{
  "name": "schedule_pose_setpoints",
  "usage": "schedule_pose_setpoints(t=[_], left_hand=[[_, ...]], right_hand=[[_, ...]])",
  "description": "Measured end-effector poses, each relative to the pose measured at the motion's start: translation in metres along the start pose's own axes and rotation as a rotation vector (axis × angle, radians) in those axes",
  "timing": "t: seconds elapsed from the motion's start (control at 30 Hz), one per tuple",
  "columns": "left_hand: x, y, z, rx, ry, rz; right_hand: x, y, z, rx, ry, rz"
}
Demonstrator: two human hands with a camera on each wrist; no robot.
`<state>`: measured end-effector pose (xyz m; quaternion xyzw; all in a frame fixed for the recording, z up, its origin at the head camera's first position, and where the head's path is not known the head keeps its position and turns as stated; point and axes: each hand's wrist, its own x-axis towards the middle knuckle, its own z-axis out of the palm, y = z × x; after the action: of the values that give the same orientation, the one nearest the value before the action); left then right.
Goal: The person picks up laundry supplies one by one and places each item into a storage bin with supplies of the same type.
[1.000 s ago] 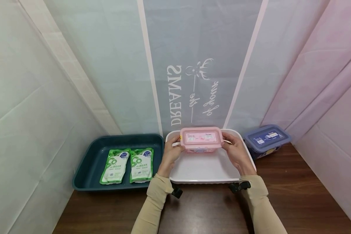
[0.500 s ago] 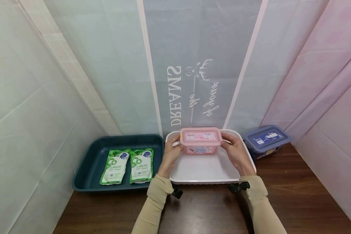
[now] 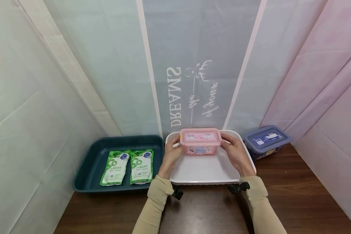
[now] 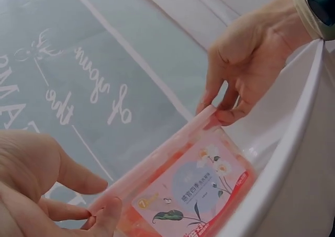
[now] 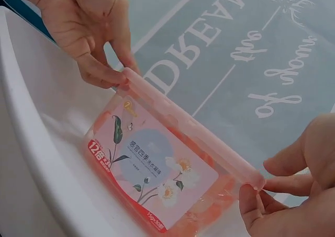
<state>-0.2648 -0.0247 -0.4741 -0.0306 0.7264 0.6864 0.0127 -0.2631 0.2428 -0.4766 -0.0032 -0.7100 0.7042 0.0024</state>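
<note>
A pink-lidded box of laundry pods (image 3: pixel 200 141), with a flowered label on its clear front, is within the back part of a white tray (image 3: pixel 204 180). My left hand (image 3: pixel 172 156) pinches the left end of its lid between thumb and fingers. At the opposite end, my right hand (image 3: pixel 236 152) grips the lid's rim the same way. Both wrist views show the box (image 4: pixel 201 182) between the two hands, lid upward and front label (image 5: pixel 154 161) visible. I cannot tell whether its base touches the tray floor.
Left of the white tray stands a dark green tray (image 3: pixel 89 187) holding two green-and-white pouches (image 3: pixel 115 169). A blue-lidded box (image 3: pixel 267 139) sits to the right, against the white tray's side. A printed curtain (image 3: pixel 193 48) hangs behind, and the table (image 3: pixel 204 208) is dark wood.
The pink box has tipped slightly, so more of its front label shows in the head view. Both hands keep their grip at its ends and have hardly moved.
</note>
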Motion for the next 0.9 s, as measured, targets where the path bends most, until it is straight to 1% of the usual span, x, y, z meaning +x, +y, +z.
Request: schedule_pose_setpoints(t=[0.07,0.13,0.23,0.33,0.43,0.53,0.6,0.67,0.7,0.77,0.83,0.9], left_hand=[[-0.001,0.000,-0.001,-0.010,0.003,-0.006],[-0.003,0.001,0.000,-0.015,0.006,-0.004],[-0.006,0.004,0.001,-0.008,0.005,0.005],[-0.012,0.009,0.003,0.038,0.017,0.036],[-0.018,0.015,0.006,0.116,0.056,0.074],[-0.023,0.019,0.009,0.195,0.086,0.118],[-0.027,0.022,0.011,0.227,0.086,0.148],[-0.030,0.025,0.012,0.243,0.058,0.168],[-0.031,0.026,0.013,0.252,0.034,0.177],[-0.034,0.027,0.015,0.282,-0.035,0.194],[-0.037,0.027,0.017,0.317,-0.119,0.209],[-0.039,0.024,0.021,0.346,-0.195,0.234]], right_hand=[[-0.002,-0.002,0.001,-0.028,0.017,0.008],[-0.004,-0.005,0.001,-0.093,0.054,0.011],[-0.009,-0.011,0.001,-0.201,0.121,-0.019],[-0.013,-0.016,-0.004,-0.283,0.204,-0.100],[-0.016,-0.020,-0.014,-0.337,0.296,-0.187],[-0.018,-0.019,-0.033,-0.472,0.408,-0.277],[-0.019,-0.018,-0.050,-0.594,0.451,-0.327],[-0.022,-0.015,-0.070,-0.753,0.455,-0.352],[-0.024,-0.014,-0.080,-0.826,0.437,-0.344],[-0.029,-0.011,-0.098,-0.953,0.382,-0.310],[-0.034,-0.008,-0.113,-1.046,0.326,-0.259],[-0.039,-0.006,-0.122,-1.081,0.289,-0.207]])
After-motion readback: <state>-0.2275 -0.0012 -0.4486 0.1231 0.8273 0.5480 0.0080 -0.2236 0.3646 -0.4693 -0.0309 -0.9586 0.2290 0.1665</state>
